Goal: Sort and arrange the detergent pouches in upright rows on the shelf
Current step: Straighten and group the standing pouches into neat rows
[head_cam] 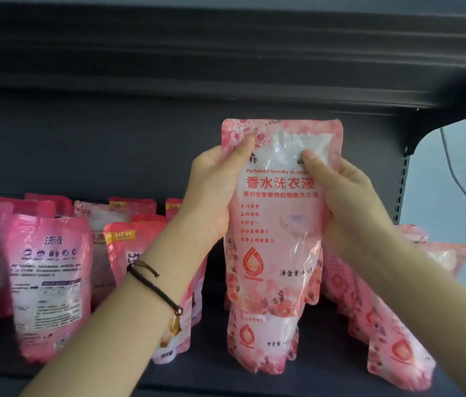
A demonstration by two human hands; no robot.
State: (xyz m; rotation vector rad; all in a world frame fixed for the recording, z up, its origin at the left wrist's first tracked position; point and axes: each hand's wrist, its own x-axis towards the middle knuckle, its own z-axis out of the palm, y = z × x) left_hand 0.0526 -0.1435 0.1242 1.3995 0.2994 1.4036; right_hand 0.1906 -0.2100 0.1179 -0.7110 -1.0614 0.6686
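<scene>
Placement step: left hand [211,193] & right hand [349,202] both grasp floral pouch [277,224] upright; next, seat it behind front floral pouch [263,339] w/o tipping.

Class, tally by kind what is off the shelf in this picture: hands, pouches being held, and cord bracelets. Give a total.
Hands: 2, the left hand and the right hand
Held pouches: 1, the pale pink floral pouch
Cord bracelets: 1, the dark bracelet on the left wrist
Total: 4
</scene>
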